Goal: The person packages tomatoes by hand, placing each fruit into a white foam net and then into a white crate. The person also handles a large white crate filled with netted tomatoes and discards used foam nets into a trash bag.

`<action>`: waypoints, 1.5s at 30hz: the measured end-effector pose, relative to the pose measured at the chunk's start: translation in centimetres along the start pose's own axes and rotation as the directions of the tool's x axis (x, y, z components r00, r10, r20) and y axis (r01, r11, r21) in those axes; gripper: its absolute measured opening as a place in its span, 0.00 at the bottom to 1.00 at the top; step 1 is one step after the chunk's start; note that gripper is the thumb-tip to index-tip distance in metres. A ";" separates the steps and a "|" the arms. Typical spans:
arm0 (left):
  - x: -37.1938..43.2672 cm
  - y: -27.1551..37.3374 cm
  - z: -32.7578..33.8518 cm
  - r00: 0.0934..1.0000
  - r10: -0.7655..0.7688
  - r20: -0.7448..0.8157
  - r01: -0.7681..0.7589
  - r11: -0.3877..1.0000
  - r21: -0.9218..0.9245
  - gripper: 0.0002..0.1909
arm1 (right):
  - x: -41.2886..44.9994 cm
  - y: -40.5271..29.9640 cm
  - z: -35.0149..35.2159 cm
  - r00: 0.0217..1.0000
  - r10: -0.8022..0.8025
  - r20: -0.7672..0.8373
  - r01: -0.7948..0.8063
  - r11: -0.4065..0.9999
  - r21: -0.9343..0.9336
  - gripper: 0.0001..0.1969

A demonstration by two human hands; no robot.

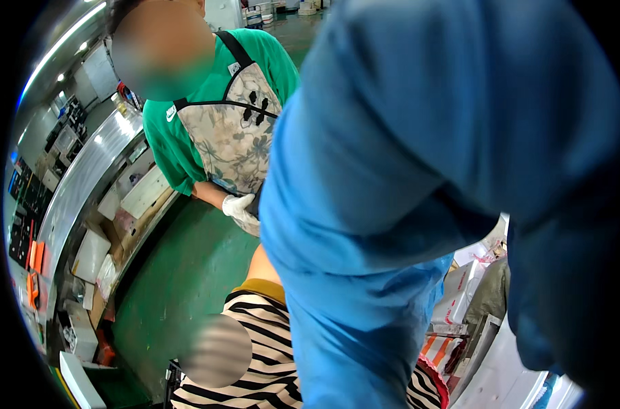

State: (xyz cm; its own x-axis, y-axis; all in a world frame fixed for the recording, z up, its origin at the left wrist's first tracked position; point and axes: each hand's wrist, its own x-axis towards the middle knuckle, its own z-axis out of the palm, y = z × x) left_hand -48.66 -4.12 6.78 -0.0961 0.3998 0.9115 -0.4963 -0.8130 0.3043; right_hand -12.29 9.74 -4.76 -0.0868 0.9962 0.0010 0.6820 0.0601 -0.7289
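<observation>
Neither my left hand nor my right hand is in view. Large folds of blue cloth (351, 168) hang very close to the camera and hide the middle and right; whose garment it is, I cannot tell. A black-and-cream striped garment (269, 353) with a mustard edge shows at the bottom, partly behind the blue cloth. Across from me stands a co-worker in a green T-shirt (169, 138) and a floral apron (228, 143). The co-worker's white-gloved hand (241, 207) rests in front of the apron; what it touches is hidden.
A long metal counter (80, 168) curves along the left, with white boxes (91, 255) on a shelf below. Orange objects (34, 255) lie at its near end. Green floor (172, 266) runs between. At right, a white carton with red print (461, 291) stands by a grey-green cloth (489, 291).
</observation>
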 end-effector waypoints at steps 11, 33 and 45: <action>-3.6 4.5 3.6 0.997 -0.053 0.052 0.054 0.998 -0.020 0.19 | -5.4 2.3 0.1 0.995 0.023 -0.102 -0.016 0.998 0.064 0.22; -8.4 11.4 7.6 1.000 -0.013 0.012 0.014 0.999 -0.037 0.13 | -14.9 6.3 -0.6 0.974 0.099 -0.202 -0.076 0.990 0.120 0.21; -9.3 10.3 5.9 0.910 -0.406 0.087 0.413 0.906 -0.090 0.11 | -17.5 9.0 -2.2 0.954 0.190 -0.231 -0.153 0.974 0.166 0.21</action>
State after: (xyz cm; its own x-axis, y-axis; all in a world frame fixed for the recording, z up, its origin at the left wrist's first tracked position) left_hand -47.82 -18.71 3.08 0.1888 0.6574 0.7295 -0.5670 -0.5336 0.6275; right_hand -3.05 -7.04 -9.86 0.2142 0.9766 0.0209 0.5572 -0.1045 -0.8238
